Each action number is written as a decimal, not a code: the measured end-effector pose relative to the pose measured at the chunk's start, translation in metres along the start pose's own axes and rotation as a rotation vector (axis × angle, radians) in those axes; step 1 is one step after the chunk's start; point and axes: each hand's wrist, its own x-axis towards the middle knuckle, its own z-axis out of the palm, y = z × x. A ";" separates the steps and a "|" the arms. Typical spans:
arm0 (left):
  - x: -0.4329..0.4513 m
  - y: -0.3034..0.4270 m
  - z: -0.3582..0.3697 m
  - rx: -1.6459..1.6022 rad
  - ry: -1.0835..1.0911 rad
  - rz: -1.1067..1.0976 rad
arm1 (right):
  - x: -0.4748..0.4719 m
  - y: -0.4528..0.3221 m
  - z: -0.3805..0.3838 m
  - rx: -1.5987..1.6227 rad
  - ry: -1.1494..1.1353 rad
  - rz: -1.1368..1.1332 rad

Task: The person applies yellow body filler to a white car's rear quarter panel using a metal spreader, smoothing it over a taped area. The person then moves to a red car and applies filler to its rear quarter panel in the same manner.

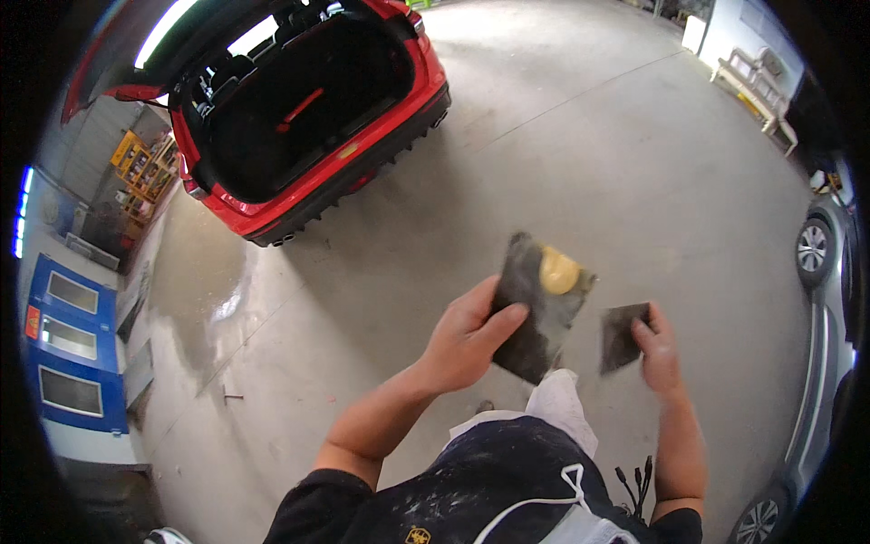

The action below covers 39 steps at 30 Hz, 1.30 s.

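My left hand (pixel 479 334) grips the left edge of a dark, stained flat board (pixel 530 319), its thumb lying on the top face. A round dollop of yellow paste, apparently body filler (pixel 559 270), sits near the board's far right corner. To the right, my right hand (pixel 658 347) pinches a small dark rectangular spreader (pixel 621 338) between thumb and fingers. The spreader is apart from the board and slightly blurred. Both things are held in front of my body, above the concrete floor.
A red car (pixel 346 153) with its tailgate raised stands ahead to the left. A silver car (pixel 812 353) is along the right edge. Blue doors (pixel 75 347) and a yellow shelf rack (pixel 139 166) are at the left. A bench-like rack (pixel 758 88) stands far right.
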 end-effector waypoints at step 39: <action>1.022 -0.043 -0.262 -0.184 -0.580 -0.363 | 1.075 -0.190 -0.106 0.848 -0.181 0.068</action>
